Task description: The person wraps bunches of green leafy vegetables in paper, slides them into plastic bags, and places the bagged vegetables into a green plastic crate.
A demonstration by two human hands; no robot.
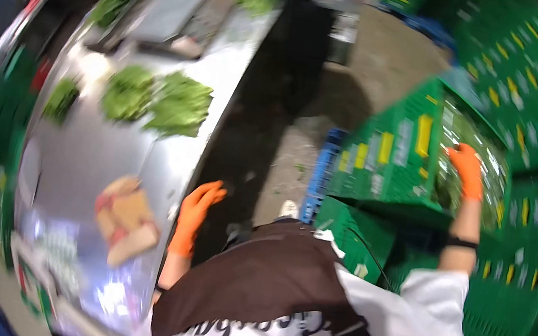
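My right hand, in an orange glove, reaches into a green crate on my right. Its fingers are curled at the clear plastic-wrapped greens inside; whatever they grip is hidden. On the other side, my left hand, also gloved in orange, hangs beside the edge of the metal table with its fingers stretched out and nothing in them. Two bunches of green leaf lettuce lie on the table beyond that hand. Nearer to me is a brown cardboard piece with red marks.
Green crates are stacked along the right side. A blue pallet lies on the floor by the crate. Grey trays sit at the table's far end, and clear plastic bags cover its near end. Someone's blurred arm shows at the top.
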